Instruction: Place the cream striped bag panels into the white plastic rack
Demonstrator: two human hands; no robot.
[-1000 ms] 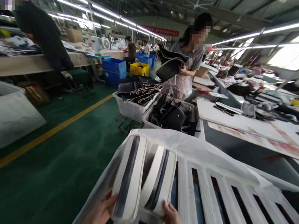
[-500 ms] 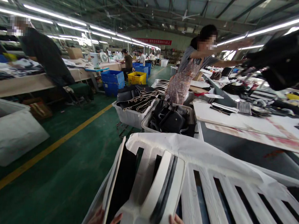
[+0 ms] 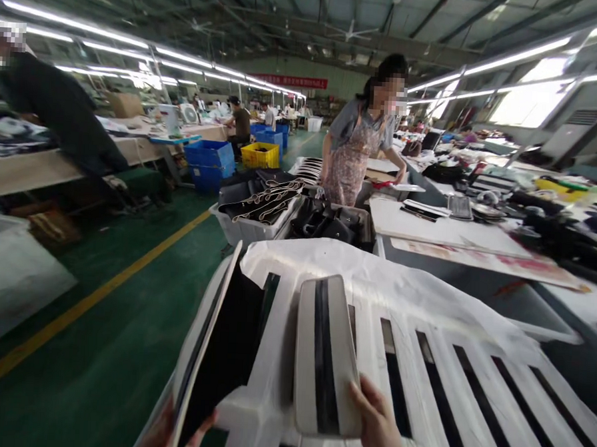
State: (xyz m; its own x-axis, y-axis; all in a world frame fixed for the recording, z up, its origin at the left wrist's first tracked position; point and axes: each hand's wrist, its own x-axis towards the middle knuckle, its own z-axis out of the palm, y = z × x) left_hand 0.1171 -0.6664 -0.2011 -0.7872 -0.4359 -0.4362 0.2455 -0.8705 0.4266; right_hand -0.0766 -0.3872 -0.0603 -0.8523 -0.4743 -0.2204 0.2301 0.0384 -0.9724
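Observation:
At the bottom left, my left hand [image 3: 162, 424] is closed around the lower end of a curved panel [image 3: 232, 340] with a black face and a thin cream edge. The panel stands tilted on its side. My right hand [image 3: 381, 418] grips the lower right edge of an off-white panel [image 3: 329, 358] with rounded corners and a black stripe down its middle. Both panels are over a white slatted rack [image 3: 406, 362], whose far side is covered by a white sheet [image 3: 327, 255]. Part of my left hand is hidden behind its panel.
Beyond the rack stand bins with black bag pieces [image 3: 328, 222] and cream-edged pieces [image 3: 264, 198]. A co-worker in a patterned apron [image 3: 352, 159] stands behind them. On the right is a white-topped table [image 3: 443, 228]; on the left, a large white bin [image 3: 15, 282] and another person [image 3: 49, 110].
My view has shifted right. The off-white panel has turned more upright and my right hand has come up its right edge. The co-worker's arm has lowered; the black bag at upper right is gone from view.

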